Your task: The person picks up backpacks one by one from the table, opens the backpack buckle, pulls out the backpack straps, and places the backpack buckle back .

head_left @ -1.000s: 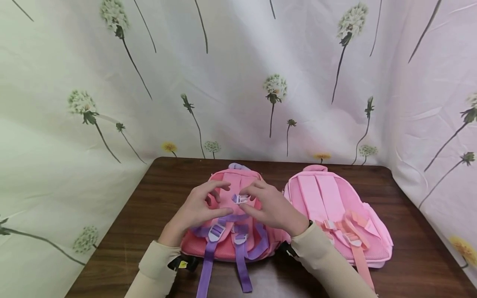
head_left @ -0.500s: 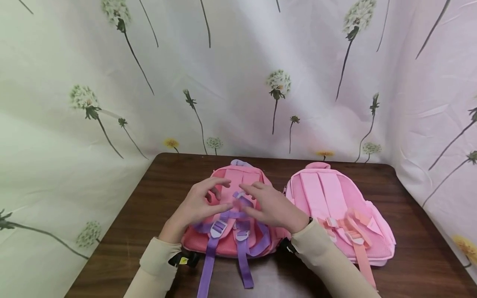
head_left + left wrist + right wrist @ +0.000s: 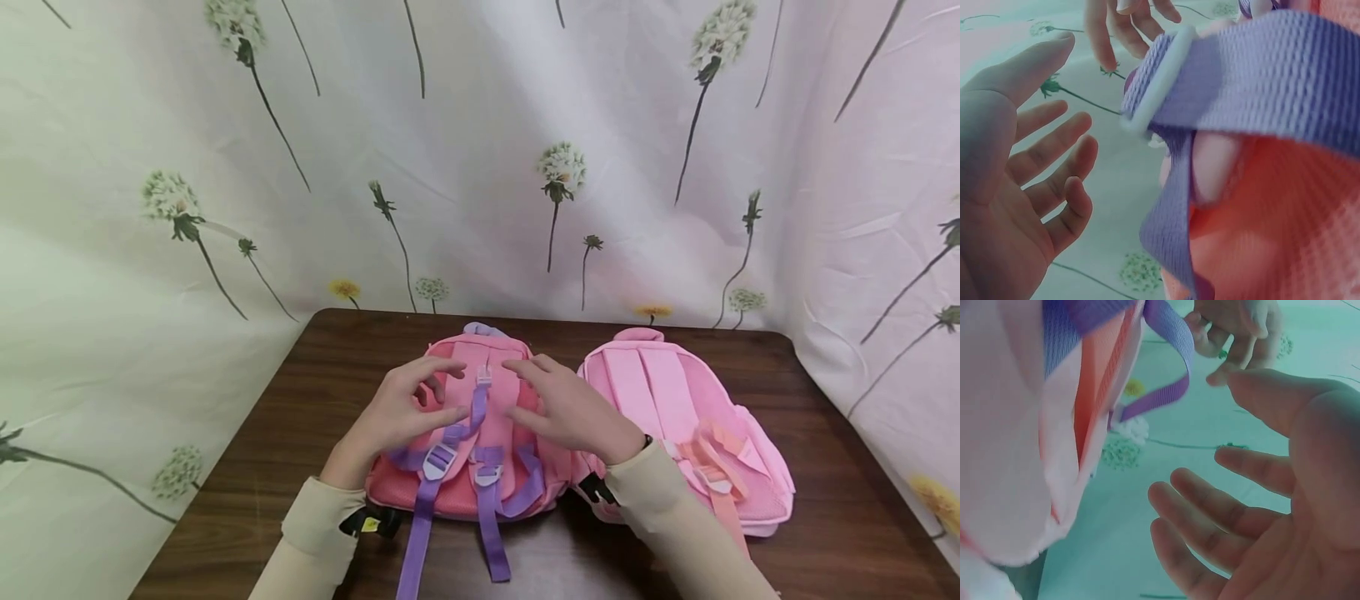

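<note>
A pink backpack (image 3: pixel 465 354) with purple straps lies back panel up on the table. A purple strap (image 3: pixel 477 408) runs up its middle and ends in a pale buckle (image 3: pixel 483 377). On the backpack's left side hovers my left hand (image 3: pixel 393 412), fingers loosely bent and spread, holding nothing. My right hand (image 3: pixel 577 408) is across from it, fingers apart and free of the strap; the right wrist view shows its palm bare. In the left wrist view a purple strap threaded through a white slider (image 3: pixel 1163 81) stands close to the left hand (image 3: pixel 1029 169).
To the right lies a second, lighter pink backpack (image 3: pixel 630 392) with orange straps (image 3: pixel 723 454). Loose purple strap ends (image 3: pixel 491 533) hang over the brown wooden table (image 3: pixel 285 467). A dandelion-print cloth (image 3: pixel 480 208) hangs behind.
The pale buckle has left my right fingers and swung, now pointing away at the top of its purple strap. My right hand has shifted right; the left has stayed nearly still.
</note>
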`<state>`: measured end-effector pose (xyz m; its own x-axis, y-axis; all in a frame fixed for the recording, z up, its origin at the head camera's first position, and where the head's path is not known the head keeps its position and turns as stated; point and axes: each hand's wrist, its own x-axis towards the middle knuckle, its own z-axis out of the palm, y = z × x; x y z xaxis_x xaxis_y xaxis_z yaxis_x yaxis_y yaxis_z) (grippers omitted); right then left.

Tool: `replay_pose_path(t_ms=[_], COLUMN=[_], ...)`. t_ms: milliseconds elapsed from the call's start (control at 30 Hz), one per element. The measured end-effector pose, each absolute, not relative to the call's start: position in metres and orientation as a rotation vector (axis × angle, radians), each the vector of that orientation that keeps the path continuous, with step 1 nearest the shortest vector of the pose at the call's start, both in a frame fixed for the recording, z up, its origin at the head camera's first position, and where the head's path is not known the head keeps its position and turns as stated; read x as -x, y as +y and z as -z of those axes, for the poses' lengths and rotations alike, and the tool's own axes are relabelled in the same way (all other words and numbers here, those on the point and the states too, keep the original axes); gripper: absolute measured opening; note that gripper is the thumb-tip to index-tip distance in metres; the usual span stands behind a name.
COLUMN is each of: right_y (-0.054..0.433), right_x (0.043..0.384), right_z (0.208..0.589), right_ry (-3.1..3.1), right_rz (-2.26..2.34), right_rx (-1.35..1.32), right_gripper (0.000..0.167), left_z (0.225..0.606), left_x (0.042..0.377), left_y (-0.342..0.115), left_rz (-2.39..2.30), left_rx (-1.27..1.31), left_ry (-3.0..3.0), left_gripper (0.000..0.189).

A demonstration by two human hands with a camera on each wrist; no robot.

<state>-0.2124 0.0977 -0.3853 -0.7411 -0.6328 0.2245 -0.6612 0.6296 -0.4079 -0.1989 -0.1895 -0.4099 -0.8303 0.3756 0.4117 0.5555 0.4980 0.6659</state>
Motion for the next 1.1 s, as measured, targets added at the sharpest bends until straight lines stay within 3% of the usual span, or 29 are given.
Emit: replay_pose_path(t_ms=[733, 1100], right_y=[0.192, 0.239], right_x=[0.207, 0.204], right_z=[0.386, 0.383], right_ry=[-2.74, -2.643], right_rz=[-0.793, -0.674], right_rx=[-0.949, -0.958], right_gripper=[0.056, 0.032], left_z=[0.398, 0.385], left_x=[0.201, 0.2], left_y=[-0.137, -0.09], left_rz=[1.321, 1.27], left_rx=[1.042, 1.24], left_ry=[-2.352, -2.341], left_gripper=[0.04, 0.032])
